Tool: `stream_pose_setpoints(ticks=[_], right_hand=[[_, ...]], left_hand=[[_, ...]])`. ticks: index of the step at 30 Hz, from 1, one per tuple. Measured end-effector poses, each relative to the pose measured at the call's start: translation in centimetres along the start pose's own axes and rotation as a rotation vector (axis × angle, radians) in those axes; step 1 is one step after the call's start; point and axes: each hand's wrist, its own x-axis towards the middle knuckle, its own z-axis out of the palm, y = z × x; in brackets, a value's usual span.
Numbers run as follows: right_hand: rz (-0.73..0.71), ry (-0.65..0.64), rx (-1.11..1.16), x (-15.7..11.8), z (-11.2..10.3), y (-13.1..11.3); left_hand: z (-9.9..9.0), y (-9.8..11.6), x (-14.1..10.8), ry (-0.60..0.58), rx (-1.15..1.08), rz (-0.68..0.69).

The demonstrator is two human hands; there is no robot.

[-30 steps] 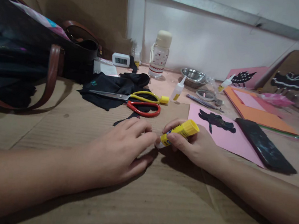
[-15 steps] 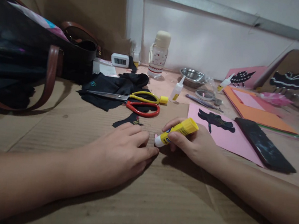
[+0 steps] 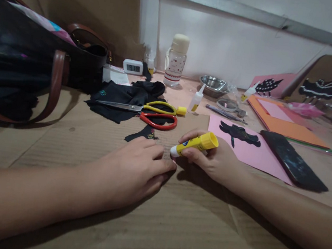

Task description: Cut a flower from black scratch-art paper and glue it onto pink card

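My right hand (image 3: 210, 157) is closed around a yellow glue stick (image 3: 195, 142), its white end tilted down to the left at a small pink piece (image 3: 174, 159). My left hand (image 3: 145, 166) rests on the cardboard (image 3: 103, 230), fingers bent together, one fingertip touching that piece; the rest of what lies under the fingers is hidden. Just beyond my left hand is a black fabric scrap (image 3: 143, 133). Scissors (image 3: 159, 115) with one yellow and one red handle lie on black cloth (image 3: 118, 93). Right of my right hand, a pink sheet (image 3: 267, 164) bears a black cut-out shape (image 3: 239, 134).
A black bag (image 3: 18, 56) with brown handles stands at the left. Further back are a small clock (image 3: 132, 67), a bottle (image 3: 176, 62), a glue bottle (image 3: 196, 100) and a metal bowl (image 3: 214, 86). At the right lie a dark phone (image 3: 294, 162) and coloured sheets (image 3: 294, 127).
The white end of the glue stick has moved slightly up and left, away from my left fingertip. The glue stick now lies flatter. My left hand has hardly moved.
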Motion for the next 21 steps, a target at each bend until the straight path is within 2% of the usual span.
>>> stream_pose_setpoints(ticks=[8,14,21], right_hand=[[-0.041,0.041,0.046,-0.4,-0.21,-0.51],[-0.022,-0.051,-0.018,-0.25,-0.16,-0.55],[-0.007,0.011,0.02,-0.17,-0.02,-0.25]], left_hand=[[-0.02,0.04,-0.07,-0.003,-0.009,-0.011],[0.0,0.04,-0.05,-0.016,-0.026,-0.009],[0.24,-0.01,-0.07,0.025,-0.021,0.001]])
